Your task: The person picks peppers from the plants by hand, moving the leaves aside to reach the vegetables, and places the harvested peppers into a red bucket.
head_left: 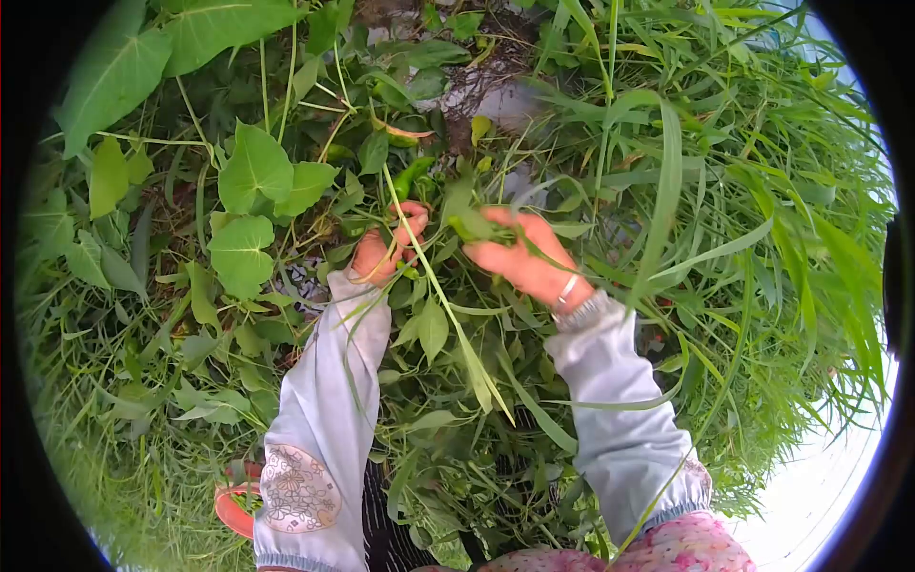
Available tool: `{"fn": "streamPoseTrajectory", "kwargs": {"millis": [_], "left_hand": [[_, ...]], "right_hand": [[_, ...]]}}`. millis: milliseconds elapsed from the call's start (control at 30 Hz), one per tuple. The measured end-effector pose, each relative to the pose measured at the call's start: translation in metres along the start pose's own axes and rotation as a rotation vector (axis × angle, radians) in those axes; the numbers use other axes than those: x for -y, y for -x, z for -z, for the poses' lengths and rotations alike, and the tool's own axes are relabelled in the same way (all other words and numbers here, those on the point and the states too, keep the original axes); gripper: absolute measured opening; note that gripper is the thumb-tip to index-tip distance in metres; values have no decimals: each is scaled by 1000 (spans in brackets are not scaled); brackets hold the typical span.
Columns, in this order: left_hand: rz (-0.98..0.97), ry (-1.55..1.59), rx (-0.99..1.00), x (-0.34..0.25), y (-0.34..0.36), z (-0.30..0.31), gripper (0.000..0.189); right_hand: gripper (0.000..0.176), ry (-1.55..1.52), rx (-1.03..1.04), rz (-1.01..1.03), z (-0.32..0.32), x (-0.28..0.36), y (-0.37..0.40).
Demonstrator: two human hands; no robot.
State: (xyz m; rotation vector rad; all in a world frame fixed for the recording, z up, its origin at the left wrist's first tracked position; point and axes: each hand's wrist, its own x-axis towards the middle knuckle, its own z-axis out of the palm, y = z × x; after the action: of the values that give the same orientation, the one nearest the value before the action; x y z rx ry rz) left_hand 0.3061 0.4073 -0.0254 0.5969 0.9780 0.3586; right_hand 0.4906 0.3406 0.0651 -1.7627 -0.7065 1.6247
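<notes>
My left hand point(389, 246) is closed among the pepper plant's leaves, its fingers curled round what looks like a stem of the plant. A green pepper point(412, 176) hangs just above those fingers. To the right, my right hand point(526, 255) is closed, with a bright green piece that looks like a green pepper point(471, 227) at its fingertips; motion blurs the leaves beside it. A long pale grass stalk point(438, 281) slants across in front of my left hand. Farther up, a reddish-orange pepper point(405, 136) shows between leaves.
Tall grass point(743, 210) crowds the right side. Large broad leaves point(255, 172) on long stems stand at upper left. Grey ground sheet point(505, 103) shows through at the top. An orange-red container rim point(233, 510) sits at lower left beside my sleeve.
</notes>
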Motion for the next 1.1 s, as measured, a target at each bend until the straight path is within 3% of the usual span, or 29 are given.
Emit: {"fn": "streamPoseTrajectory", "kwargs": {"millis": [67, 167, 300, 333, 433, 467, 533, 600, 700, 767, 833, 900, 967, 1033, 1067, 1100], "left_hand": [[-33, -14, 33, 2, -2, 7, 19], [-1, -68, -69, 2, -1, 10, 22], [-96, -68, 75, -9, 8, 13, 25], [97, 146, 67, -8, 3, 24, 23], [-40, -735, -280, -13, 23, 19, 23], [-123, -1068, -210, -31, 42, 11, 23], [-328, -1273, -168, -55, 80, -7, 22], [-355, -1431, -122, -103, 116, -47, 23], [-630, -1127, -177, -155, 114, -85, 25], [-725, -1319, -85, -178, 88, -107, 17], [-532, -1604, -3, -158, 47, -111, 10], [-357, -2064, 36, -108, 1, -90, 19], [-176, -2094, 90, -79, -14, -65, 25], [-14, -2265, 60, -75, -7, -61, 32], [-123, -2298, 117, -71, -3, -48, 34], [-209, -2165, 145, -73, 2, -34, 33]], "right_hand": [[50, 509, 92, 73, -5, -10, -38], [60, 433, 186, -83, -17, -26, -65], [61, 414, 324, -168, -19, -35, -83], [61, 457, 316, -156, -22, -44, -91], [60, 623, 313, -150, -26, -40, -94], [60, 632, 301, -106, -28, -41, -92], [58, 655, 233, -39, -32, -46, -86], [58, 716, 263, -67, -30, -31, -79], [57, 741, 215, -32, -34, -37, -66], [55, 766, 238, -55, -37, -36, -64], [56, 763, 268, -79, -37, -38, -63], [56, 798, 334, -131, -43, -55, -76], [53, 726, 169, 125, -52, -80, -82], [52, 826, 198, 55, -40, -40, -61], [52, 809, 146, 135, -42, -53, -60], [52, 801, 177, 90, -44, -56, -62]]}}
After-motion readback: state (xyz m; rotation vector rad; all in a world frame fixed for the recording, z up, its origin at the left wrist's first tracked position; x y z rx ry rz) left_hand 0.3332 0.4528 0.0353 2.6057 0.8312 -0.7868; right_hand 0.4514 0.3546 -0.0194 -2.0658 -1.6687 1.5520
